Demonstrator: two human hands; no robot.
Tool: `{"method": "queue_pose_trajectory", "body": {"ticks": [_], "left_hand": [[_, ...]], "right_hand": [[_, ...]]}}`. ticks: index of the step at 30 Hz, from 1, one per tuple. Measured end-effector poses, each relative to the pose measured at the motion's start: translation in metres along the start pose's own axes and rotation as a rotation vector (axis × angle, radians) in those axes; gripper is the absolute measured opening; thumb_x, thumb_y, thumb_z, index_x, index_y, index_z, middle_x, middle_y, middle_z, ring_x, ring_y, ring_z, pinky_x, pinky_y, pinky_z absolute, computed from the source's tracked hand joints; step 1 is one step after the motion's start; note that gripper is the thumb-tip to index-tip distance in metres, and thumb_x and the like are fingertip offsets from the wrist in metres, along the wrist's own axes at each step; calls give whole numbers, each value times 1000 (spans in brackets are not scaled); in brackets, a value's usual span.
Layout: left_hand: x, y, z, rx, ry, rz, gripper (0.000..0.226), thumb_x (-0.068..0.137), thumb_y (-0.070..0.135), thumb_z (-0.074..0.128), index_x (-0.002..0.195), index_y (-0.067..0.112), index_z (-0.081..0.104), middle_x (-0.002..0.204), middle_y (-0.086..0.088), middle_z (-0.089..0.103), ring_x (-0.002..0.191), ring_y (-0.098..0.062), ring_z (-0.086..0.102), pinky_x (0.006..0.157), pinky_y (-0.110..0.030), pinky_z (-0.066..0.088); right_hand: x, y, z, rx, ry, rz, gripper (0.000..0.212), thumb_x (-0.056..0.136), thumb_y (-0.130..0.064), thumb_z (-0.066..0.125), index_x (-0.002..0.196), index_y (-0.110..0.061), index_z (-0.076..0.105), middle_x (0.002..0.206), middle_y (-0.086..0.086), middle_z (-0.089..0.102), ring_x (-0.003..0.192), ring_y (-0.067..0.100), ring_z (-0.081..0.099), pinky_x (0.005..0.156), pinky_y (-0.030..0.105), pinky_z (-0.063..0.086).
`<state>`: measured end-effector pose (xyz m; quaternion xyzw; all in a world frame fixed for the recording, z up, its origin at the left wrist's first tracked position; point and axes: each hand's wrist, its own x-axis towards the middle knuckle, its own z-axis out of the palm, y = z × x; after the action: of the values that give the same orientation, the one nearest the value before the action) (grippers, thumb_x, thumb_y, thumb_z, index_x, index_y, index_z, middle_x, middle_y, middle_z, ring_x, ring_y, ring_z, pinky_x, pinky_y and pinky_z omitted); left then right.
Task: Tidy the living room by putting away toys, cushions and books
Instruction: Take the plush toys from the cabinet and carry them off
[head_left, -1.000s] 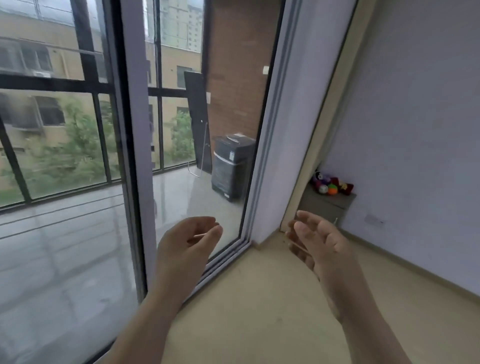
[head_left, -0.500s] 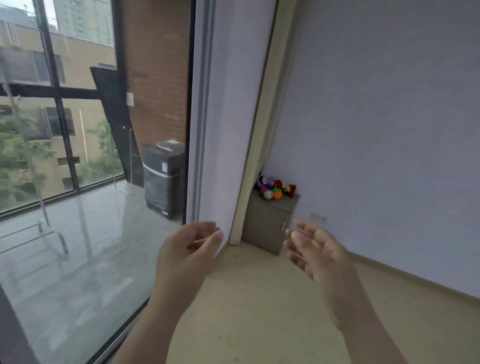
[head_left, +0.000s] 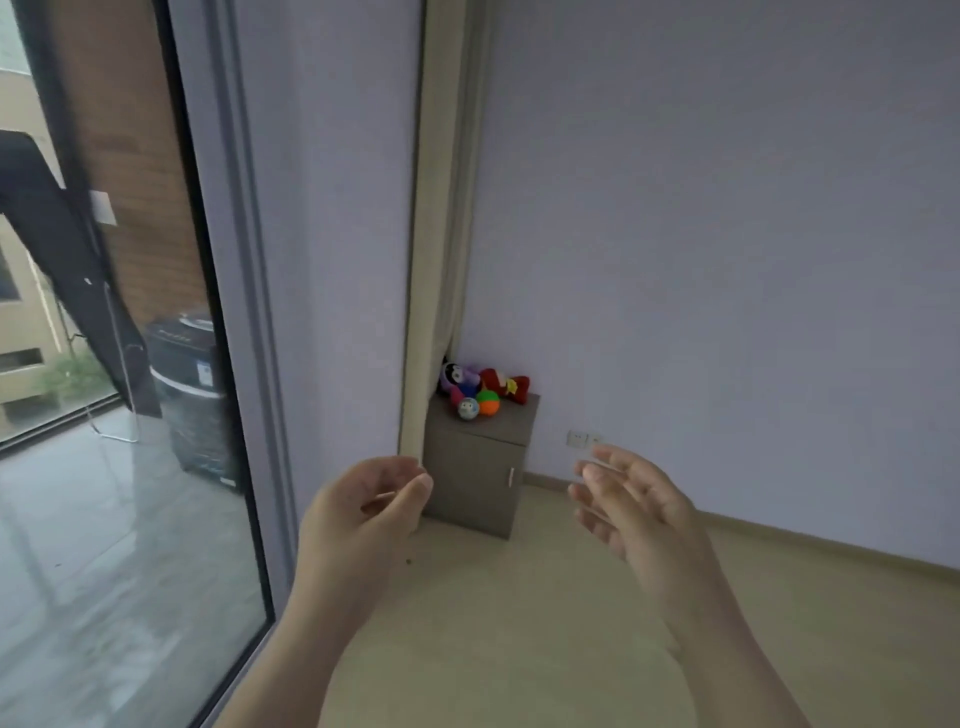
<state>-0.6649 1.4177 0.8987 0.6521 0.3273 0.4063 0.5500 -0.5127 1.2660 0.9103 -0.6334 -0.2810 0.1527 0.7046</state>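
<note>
Two hands are raised ahead of the person, both holding nothing. The left hand (head_left: 363, 514), at seven o'clock in the view, has its fingers loosely curled toward the thumb around an empty gap. The right hand (head_left: 639, 519), at five o'clock, is released, fingers nearly straight and slightly spread, palm turned inward. The hands are well apart. At twelve o'clock from them a small grey cabinet (head_left: 478, 467) stands in the room corner, door closed, with a pale curtain (head_left: 441, 234) just beside its nine o'clock side. The toys (head_left: 475, 392) lie heaped on the cabinet top: a purple plush toy (head_left: 457, 376), a red plush toy (head_left: 504, 387) at its three o'clock, and at their six o'clock an orange-and-green ball (head_left: 488, 402) beside a pale blue ball (head_left: 468, 409). A wall socket (head_left: 582, 439) sits at the cabinet's three o'clock. A glass door (head_left: 104, 467) fills the nine o'clock side.
</note>
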Motion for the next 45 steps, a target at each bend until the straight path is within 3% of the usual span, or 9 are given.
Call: {"method": "queue_pose_trajectory", "body": {"ticks": [5, 8, 21, 27, 35, 41, 45], "left_hand": [[90, -3, 79, 60, -21, -5, 13, 84, 25, 69, 97, 28, 70, 89, 7, 74, 87, -12, 69, 82, -36, 58], [143, -8, 122, 61, 1, -5, 13, 84, 25, 69, 97, 28, 71, 88, 8, 74, 87, -11, 69, 86, -40, 56], [374, -73, 216, 130, -25, -12, 17, 85, 31, 66, 102, 27, 70, 92, 7, 73, 90, -11, 67, 87, -40, 55], [496, -92, 243, 116, -72, -42, 9, 85, 30, 67, 94, 31, 69, 89, 7, 72, 90, -13, 67, 81, -33, 55], [621, -128, 297, 119, -91, -94, 9, 84, 19, 68, 91, 24, 71, 87, 3, 73, 86, -15, 68, 86, -41, 56], [715, -154, 360, 123, -43, -102, 13, 86, 14, 67, 85, 27, 68, 86, 1, 73, 85, -15, 68, 85, -36, 55], [779, -168, 416, 149, -22, -122, 18, 85, 18, 68, 80, 35, 65, 85, 5, 72, 86, -13, 67, 86, -37, 55]], "right_hand": [[111, 19, -30, -3, -6, -9, 26, 89, -28, 61, 114, -23, 62, 98, -7, 73, 98, 12, 68, 90, 33, 53], [179, 31, -44, -16, -20, -6, 35, 81, -35, 64, 114, -23, 62, 106, -5, 72, 101, 11, 68, 94, 38, 52], [422, 111, -23, -112, -24, 58, 32, 88, -33, 61, 120, -27, 60, 113, -9, 68, 106, 8, 65, 99, 37, 50], [530, 141, 6, -112, 31, 114, 23, 88, -30, 63, 111, -30, 63, 110, -6, 70, 103, 12, 67, 100, 44, 49], [663, 186, 10, -130, 65, 162, 23, 89, -30, 63, 112, -30, 63, 112, -5, 69, 106, 14, 65, 99, 44, 50], [779, 226, 0, -131, -5, 193, 20, 90, -33, 62, 109, -36, 62, 110, -9, 68, 108, 12, 64, 94, 39, 53], [868, 244, -22, -135, -21, 202, 21, 90, -30, 62, 111, -34, 63, 106, -9, 70, 105, 13, 65, 98, 42, 50]]}}
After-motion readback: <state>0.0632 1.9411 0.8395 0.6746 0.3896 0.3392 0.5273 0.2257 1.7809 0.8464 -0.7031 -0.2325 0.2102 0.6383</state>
